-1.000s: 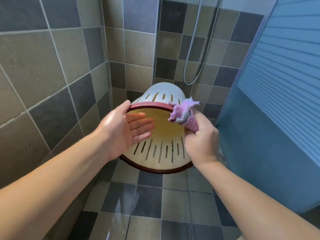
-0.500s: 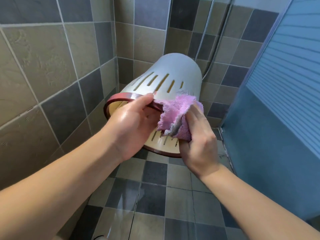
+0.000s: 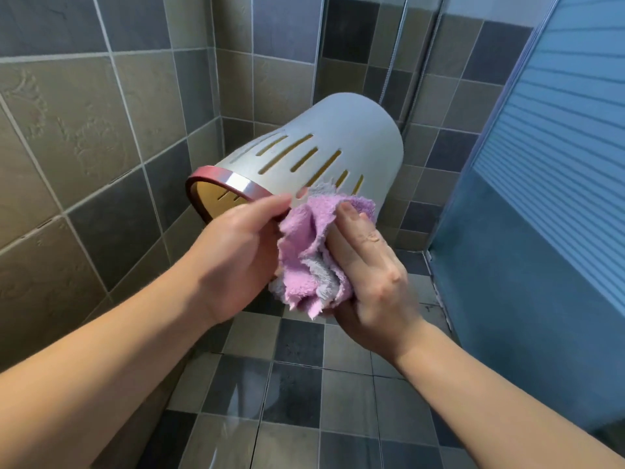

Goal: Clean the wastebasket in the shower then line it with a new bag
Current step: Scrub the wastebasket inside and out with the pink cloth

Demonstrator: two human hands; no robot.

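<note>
Both bare forearms are reaching forward from the bottom corners of the view and converging toward the middle. The left hand [image 3: 236,255] is turned back-of-hand toward the camera, its thumb stretching out to the right along the red rim of the wastebasket [image 3: 338,147] while the fingers are curling out of sight behind that rim, gripping it. The right hand [image 3: 368,275] is sitting just beside the left, wrist bent slightly, back of the hand facing up. Its fingers [image 3: 351,225] are lying fairly straight and pointing up and away, pressing a bunched pink cloth [image 3: 311,258] against the wastebasket's side, with the thumb tucked under the cloth's lower edge.
</note>
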